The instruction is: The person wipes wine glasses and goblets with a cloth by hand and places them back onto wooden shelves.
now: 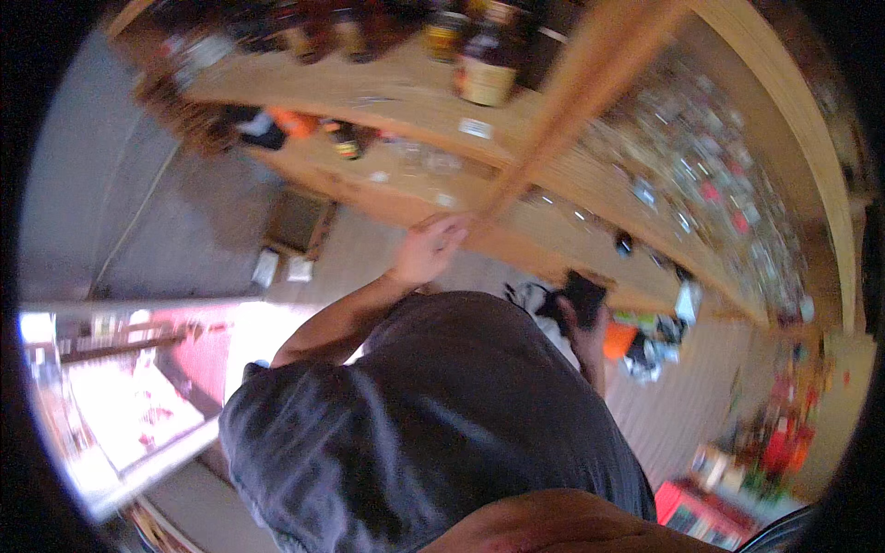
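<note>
My left hand (431,251) is raised at the lower end of a slanting wooden post (544,120). Its fingers are loosely stretched toward the wood and hold nothing I can see; whether they touch it is blurred. Lower and to the right, partly behind my dark shirt (442,396), my right hand (587,337) is closed on a black flat thing (584,293). Its exact kind is not clear. Black-and-white cloth or bags (530,300) show just left of that hand.
Wooden shelves (406,92) carry bottles (487,64) and, at right, many small glass items (710,184). An orange and black item (622,341) lies by the lower shelf. A bright window (138,396) is at left; a red box (701,516) sits at lower right.
</note>
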Motion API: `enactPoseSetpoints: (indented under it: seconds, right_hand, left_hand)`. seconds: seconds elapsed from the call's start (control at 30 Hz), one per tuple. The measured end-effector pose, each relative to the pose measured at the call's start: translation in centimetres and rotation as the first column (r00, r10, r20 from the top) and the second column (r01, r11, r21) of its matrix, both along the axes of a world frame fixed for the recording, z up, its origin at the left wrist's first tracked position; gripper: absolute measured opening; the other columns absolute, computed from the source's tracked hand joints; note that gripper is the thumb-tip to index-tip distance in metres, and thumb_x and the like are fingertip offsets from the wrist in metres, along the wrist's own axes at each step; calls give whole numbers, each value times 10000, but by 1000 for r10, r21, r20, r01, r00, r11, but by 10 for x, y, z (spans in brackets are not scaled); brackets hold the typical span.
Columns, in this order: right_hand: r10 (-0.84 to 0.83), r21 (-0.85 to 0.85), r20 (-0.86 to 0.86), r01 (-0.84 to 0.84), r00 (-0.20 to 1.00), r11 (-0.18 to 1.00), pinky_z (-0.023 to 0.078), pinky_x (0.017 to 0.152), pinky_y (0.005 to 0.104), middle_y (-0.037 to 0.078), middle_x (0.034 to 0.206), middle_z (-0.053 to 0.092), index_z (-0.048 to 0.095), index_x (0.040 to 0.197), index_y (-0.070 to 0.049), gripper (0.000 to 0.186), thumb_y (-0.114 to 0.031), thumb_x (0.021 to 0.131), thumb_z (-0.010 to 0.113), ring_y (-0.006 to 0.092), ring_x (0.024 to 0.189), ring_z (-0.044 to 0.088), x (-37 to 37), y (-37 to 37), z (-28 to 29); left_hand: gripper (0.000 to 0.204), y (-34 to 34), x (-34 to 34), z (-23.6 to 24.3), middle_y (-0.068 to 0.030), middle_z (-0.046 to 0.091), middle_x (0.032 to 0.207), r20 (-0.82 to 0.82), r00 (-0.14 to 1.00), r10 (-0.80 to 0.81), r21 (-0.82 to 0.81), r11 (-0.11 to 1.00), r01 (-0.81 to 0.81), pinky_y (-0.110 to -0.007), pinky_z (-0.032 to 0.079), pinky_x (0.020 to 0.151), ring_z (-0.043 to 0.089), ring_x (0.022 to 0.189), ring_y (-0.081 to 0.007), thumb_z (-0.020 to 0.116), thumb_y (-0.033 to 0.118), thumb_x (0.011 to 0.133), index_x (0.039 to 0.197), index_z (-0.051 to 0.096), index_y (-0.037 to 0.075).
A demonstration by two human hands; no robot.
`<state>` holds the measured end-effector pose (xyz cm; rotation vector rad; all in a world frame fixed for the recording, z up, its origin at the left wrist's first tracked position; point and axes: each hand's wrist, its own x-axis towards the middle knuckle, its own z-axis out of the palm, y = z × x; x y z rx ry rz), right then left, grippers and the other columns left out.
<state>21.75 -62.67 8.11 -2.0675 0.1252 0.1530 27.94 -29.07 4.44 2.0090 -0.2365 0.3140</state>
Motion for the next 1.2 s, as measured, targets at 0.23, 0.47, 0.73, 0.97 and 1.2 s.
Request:
enactPoseSetpoints:
  seconds: [0.23, 0.47, 0.73, 0.97, 1.2]
  right_hand:
    - [-211, 65, -88, 217, 974, 974, 476, 852, 293, 79, 1119, 628, 537, 1253, -4, 433, -70, 862, 712, 165, 959, 574, -6, 34, 15]
    - [-44, 67, 129, 36, 991, 997, 457, 866, 306, 88, 1090, 628, 535, 1231, 9, 440, -128, 860, 727, 170, 962, 569, 28, 57, -29]
    - [28, 145, 103, -43, 994, 989, 480, 818, 287, 96, 1096, 636, 517, 1271, 6, 439, -31, 864, 676, 159, 940, 582, 31, 94, -14]
    - [-80, 131, -179, 104, 981, 986, 490, 837, 299, 74, 1067, 653, 542, 1286, -13, 441, -23, 863, 668, 170, 939, 612, 45, 134, 47]
    - [63, 144, 102, -77, 993, 987, 503, 664, 255, 48, 922, 657, 552, 1259, 0, 412, -10, 863, 665, 138, 752, 602, 58, 132, 36]
  left_hand:
    - [183, 159, 79, 52, -90, 670, 919, 82, 789, 609, -286, 772, -567, -284, 514, 789, 645, 874, -145, 609, 107, 931, 1084, 604, 7]
    - [203, 398, 172, 82, -143, 680, 936, 281, 276, 919, -359, 367, -858, -361, 506, 793, 661, 877, -266, 646, 134, 868, 1011, 607, -4]
    - [448, 530, 258, 87, -169, 656, 1176, 140, 407, 903, 42, 405, -913, -409, 473, 927, 622, 1089, -323, 620, 260, 885, 1246, 558, 4]
    - [250, 545, 272, 72, -184, 687, 952, 231, 313, 921, 88, 301, -950, -458, 508, 779, 650, 902, -389, 560, 279, 932, 1072, 674, 106]
    - [257, 467, 201, 100, -181, 683, 848, 404, 387, 829, 24, 413, -910, -405, 529, 698, 665, 793, -365, 595, 305, 924, 1024, 710, 99]
